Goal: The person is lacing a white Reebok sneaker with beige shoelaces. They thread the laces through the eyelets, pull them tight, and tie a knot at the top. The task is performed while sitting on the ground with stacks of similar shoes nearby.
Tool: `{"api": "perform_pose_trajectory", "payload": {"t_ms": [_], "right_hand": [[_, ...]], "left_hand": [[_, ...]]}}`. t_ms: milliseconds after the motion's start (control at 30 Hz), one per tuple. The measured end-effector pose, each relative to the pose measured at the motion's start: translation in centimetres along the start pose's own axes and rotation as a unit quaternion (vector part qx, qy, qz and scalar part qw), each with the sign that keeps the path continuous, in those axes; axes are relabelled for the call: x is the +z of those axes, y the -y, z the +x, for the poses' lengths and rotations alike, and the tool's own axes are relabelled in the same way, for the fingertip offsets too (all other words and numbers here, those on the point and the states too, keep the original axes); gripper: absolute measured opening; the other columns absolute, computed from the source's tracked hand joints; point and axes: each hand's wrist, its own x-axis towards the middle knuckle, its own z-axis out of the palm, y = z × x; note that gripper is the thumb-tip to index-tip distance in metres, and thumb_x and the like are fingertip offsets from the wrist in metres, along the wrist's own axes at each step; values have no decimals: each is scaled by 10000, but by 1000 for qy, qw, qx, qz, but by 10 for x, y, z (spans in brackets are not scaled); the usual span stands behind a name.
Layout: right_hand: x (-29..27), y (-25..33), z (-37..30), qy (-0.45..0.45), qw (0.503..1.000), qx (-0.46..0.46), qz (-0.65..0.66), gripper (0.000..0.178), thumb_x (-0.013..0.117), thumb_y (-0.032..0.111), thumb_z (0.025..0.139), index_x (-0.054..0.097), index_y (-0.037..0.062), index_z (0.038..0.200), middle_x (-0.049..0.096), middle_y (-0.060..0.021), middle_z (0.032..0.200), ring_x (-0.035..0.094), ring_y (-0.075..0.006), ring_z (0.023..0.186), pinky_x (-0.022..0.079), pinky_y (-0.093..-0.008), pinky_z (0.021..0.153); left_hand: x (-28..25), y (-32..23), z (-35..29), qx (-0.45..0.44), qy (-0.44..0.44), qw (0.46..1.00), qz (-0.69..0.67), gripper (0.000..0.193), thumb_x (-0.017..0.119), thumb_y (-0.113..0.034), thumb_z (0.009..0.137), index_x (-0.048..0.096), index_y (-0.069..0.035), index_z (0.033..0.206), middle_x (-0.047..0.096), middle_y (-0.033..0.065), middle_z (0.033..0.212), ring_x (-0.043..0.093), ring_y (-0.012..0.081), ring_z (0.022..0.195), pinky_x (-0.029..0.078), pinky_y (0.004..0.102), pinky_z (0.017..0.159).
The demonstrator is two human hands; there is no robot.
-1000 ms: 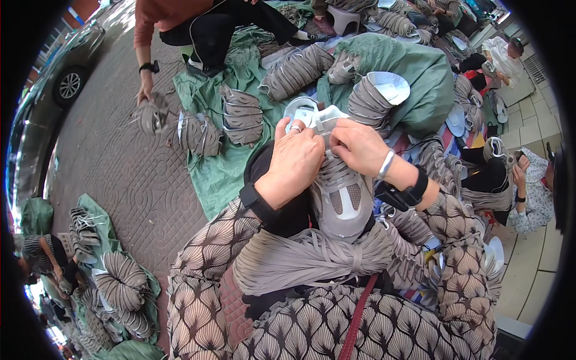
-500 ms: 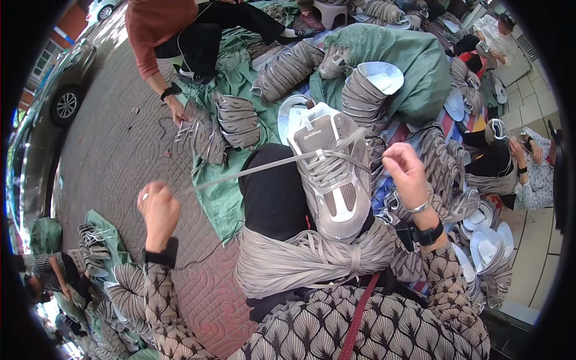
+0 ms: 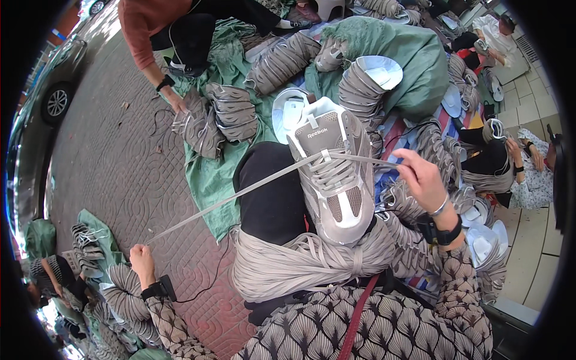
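A grey and white sneaker (image 3: pixel 336 195) rests on my lap, toe toward me, with a flat grey shoelace (image 3: pixel 234 195) threaded through its eyelets and tongue loop. My left hand (image 3: pixel 143 266), low on the left, is closed around one end and draws it out in a long straight line. On the right, my right hand (image 3: pixel 423 183) pinches the other, shorter strand between thumb and fingers, beside the shoe's collar. Across my thighs lies a thick bundle of grey laces (image 3: pixel 288 267), tied near its right end.
Stacked shoe uppers (image 3: pixel 234 114) lie on green sheeting ahead, with more piled to my right. A large green sack (image 3: pixel 414 66) stands behind the sneaker. A co-worker's hand (image 3: pixel 175 102) touches uppers at the upper left; other people sit at right and lower left. A car (image 3: pixel 57 102) is parked left.
My left hand has moved down and left, pulling its lace strand longer. My right hand has shifted slightly right and down, and its strand is now stretched taut from the tongue.
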Motion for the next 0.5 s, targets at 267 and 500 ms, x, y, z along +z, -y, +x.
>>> {"api": "perform_pose_trajectory", "payload": {"t_ms": [267, 500], "right_hand": [[-44, -72, -20, -44, 959, 101, -262, 101, 613, 93, 902, 679, 64, 973, 664, -111, 970, 670, -273, 786, 512, -363, 670], [-36, -194, -70, -286, 709, 268, 586, 215, 535, 74, 993, 580, -39, 1171, 656, -157, 1153, 635, -253, 1091, 532, -335, 946]], "left_hand": [[26, 7, 7, -85, 183, 467, -861, 203, 448, -103, 962, 597, 33, 940, 635, 197, 1252, 573, 319, 1225, 414, 459, 1125], [55, -9, 14, -228, 146, 399, -876, 103, 523, -111, 988, 485, -62, 906, 463, -7, 701, 381, 104, 536, 425, 256, 549]]}}
